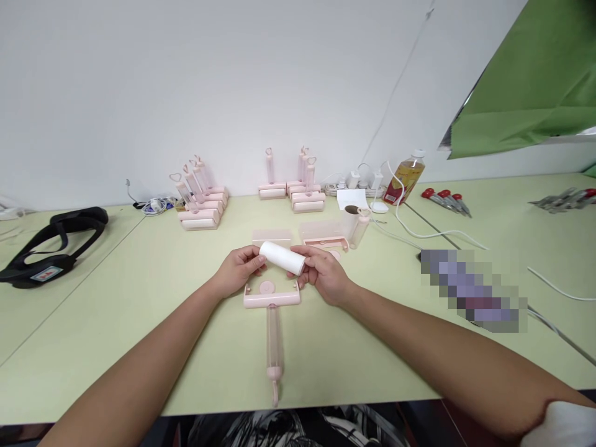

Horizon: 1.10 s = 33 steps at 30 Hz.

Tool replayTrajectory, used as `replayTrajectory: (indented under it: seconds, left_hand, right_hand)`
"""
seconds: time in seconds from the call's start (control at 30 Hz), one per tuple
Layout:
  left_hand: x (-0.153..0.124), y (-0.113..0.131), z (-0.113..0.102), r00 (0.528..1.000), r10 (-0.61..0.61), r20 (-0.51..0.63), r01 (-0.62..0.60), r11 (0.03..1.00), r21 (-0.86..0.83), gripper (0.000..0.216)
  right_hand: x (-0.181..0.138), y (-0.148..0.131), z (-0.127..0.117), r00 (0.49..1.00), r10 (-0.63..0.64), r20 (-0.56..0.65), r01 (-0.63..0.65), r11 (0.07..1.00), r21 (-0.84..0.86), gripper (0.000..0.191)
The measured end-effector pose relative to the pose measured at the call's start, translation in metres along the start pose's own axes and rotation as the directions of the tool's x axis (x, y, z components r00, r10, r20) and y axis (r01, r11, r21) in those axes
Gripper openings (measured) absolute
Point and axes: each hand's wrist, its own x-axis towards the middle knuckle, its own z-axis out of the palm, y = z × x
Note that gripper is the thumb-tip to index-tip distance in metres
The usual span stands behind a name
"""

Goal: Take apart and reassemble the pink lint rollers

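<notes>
A white lint roller refill is held in the air, tilted, its right end lower. My left hand grips its left end with thumb and fingers. My right hand is closed on the other end. Just below lies a pink lint roller frame with a clear handle pointing toward me, its arms facing away. A small round pink piece sits between those arms. Behind my hands are a translucent cover and another pink roller part.
Assembled pink lint rollers stand at the back left, with more at the back centre. A clear handle stands beside a paper core. A bottle, cables, red-handled tools and a black headset strap lie around.
</notes>
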Motion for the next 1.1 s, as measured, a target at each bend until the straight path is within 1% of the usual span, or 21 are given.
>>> replayTrajectory:
  seconds: [0.13, 0.27, 0.37, 0.47, 0.53, 0.7, 0.9, 1.0, 1.1]
  left_hand:
    - [-0.0003, 0.0026, 0.0013, 1.000, 0.000, -0.018, 0.000, 1.000, 0.001, 0.042]
    - [0.0004, 0.0015, 0.0031, 0.996, 0.056, -0.067, -0.055, 0.998, 0.015, 0.041]
    - [0.0015, -0.0018, 0.0036, 0.982, 0.133, -0.131, -0.129, 0.991, 0.041, 0.040]
    - [0.0024, -0.0043, 0.0037, 0.961, 0.184, -0.206, -0.175, 0.983, 0.061, 0.037]
    - [0.0029, -0.0049, 0.0040, 0.951, 0.198, -0.237, -0.187, 0.980, 0.067, 0.037]
    - [0.0033, -0.0047, 0.0050, 0.952, 0.198, -0.234, -0.187, 0.980, 0.071, 0.037]
    - [0.0026, -0.0034, 0.0046, 0.949, 0.210, -0.236, -0.192, 0.977, 0.094, 0.038]
    - [0.0027, -0.0027, 0.0048, 0.947, 0.214, -0.238, -0.198, 0.976, 0.090, 0.036]
    - [0.0031, -0.0016, 0.0040, 0.936, 0.224, -0.273, -0.214, 0.975, 0.065, 0.035]
  right_hand:
    - [-0.0007, 0.0004, 0.0010, 1.000, -0.021, 0.001, 0.021, 1.000, -0.014, 0.029]
    - [-0.0013, 0.0005, 0.0013, 1.000, 0.000, 0.017, -0.001, 0.999, 0.047, 0.036]
    - [-0.0002, 0.0004, 0.0012, 0.999, 0.032, -0.039, -0.028, 0.994, 0.103, 0.039]
    - [0.0015, 0.0010, 0.0013, 0.993, 0.036, -0.117, -0.025, 0.995, 0.100, 0.033]
    - [0.0023, 0.0018, 0.0015, 0.993, 0.042, -0.115, -0.032, 0.996, 0.081, 0.027]
    - [0.0028, 0.0036, 0.0002, 0.998, 0.049, -0.050, -0.047, 0.998, 0.038, 0.018]
    - [0.0031, 0.0049, -0.0015, 1.000, 0.028, -0.014, -0.028, 0.999, 0.046, 0.017]
    - [0.0021, 0.0042, -0.0002, 0.999, 0.031, -0.020, -0.031, 0.999, 0.030, 0.019]
    - [0.0007, 0.0030, 0.0020, 0.996, 0.033, -0.079, -0.032, 0.999, 0.023, 0.025]
